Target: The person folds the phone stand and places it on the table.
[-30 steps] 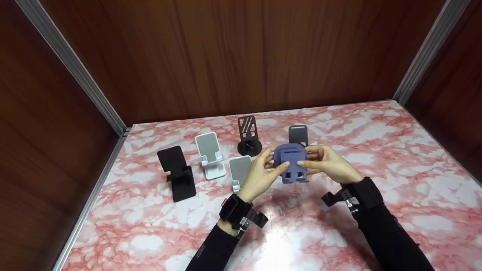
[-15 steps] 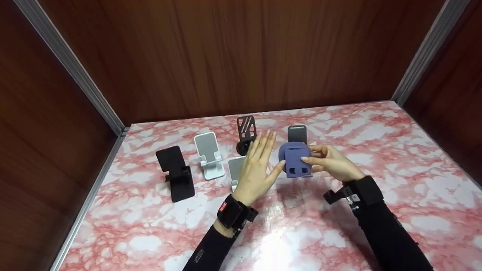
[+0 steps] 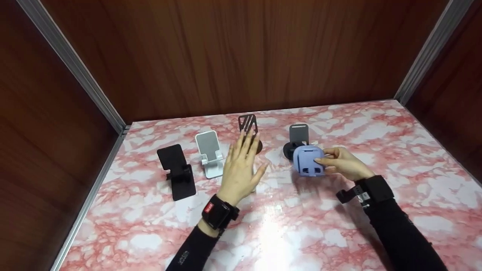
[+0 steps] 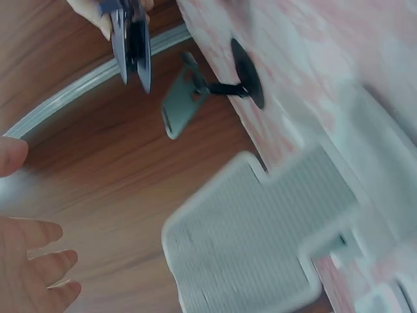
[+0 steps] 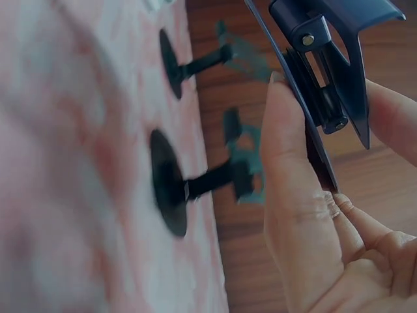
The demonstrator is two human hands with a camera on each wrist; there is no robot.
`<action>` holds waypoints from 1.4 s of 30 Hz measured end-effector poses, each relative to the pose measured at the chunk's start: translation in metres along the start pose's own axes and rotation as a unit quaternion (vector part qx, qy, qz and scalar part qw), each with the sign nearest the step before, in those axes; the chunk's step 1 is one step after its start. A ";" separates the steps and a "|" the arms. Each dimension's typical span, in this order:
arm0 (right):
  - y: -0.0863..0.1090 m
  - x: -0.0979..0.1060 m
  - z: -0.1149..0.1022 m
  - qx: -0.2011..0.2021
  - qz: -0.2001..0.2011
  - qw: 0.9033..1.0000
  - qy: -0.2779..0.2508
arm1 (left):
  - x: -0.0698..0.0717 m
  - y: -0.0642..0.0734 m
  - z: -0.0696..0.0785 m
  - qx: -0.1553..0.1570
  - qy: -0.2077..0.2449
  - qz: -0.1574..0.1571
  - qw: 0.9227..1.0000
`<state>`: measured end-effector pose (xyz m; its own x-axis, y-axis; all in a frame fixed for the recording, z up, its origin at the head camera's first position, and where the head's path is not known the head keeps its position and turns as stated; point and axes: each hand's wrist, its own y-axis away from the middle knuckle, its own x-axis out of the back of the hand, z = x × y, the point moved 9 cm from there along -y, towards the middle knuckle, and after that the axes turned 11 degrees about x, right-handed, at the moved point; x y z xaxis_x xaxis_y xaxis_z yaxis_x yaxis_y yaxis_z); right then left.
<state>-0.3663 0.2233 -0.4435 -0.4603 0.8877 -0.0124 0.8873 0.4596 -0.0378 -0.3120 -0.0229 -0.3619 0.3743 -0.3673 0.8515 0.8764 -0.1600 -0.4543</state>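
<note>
A purple-blue phone stand [image 3: 309,162] hangs above the table at centre right, pinched at its right edge by my right hand [image 3: 345,164]. In the right wrist view the thumb and fingers grip the folded stand [image 5: 296,72] from both sides, and its metal hinge shows. My left hand [image 3: 238,171] is spread flat with nothing in it. A white phone stand with a grey pad [image 4: 247,235] is close to it in the left wrist view; in the head view the hand mostly hides that stand. The left fingertips also cover part of a black slotted stand [image 3: 247,122].
Behind the purple stand is a dark phone stand [image 3: 299,132] with a round base. Toward the left are another white stand [image 3: 208,145] and a black stand [image 3: 177,173]. The marbled table [image 3: 143,241] is bounded by wood panels [image 3: 248,56] behind and at the sides.
My left hand has let go of the purple stand and moved left, fingers straightened. My right hand has carried the stand slightly right, and the stand's face has tilted.
</note>
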 end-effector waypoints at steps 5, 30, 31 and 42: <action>0.005 0.019 0.010 -0.025 0.004 0.999 0.035 | 0.002 0.004 -0.020 0.021 -0.009 -0.009 1.000; 0.024 0.093 0.028 -0.089 0.020 0.993 0.072 | 0.020 0.034 -0.086 0.062 -0.026 0.013 0.998; 0.025 0.094 0.029 -0.093 0.016 0.994 0.059 | 0.019 0.035 -0.088 0.063 -0.028 0.011 0.998; 0.024 0.116 0.045 -0.122 0.034 0.990 0.053 | 0.018 0.047 -0.101 0.080 -0.026 -0.001 0.996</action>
<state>-0.4000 0.3363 -0.4912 -0.4057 0.9086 0.0993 0.9022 0.3806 0.2031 -0.2951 -0.1300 -0.3942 0.3843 -0.3194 0.8662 0.9126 -0.0105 -0.4088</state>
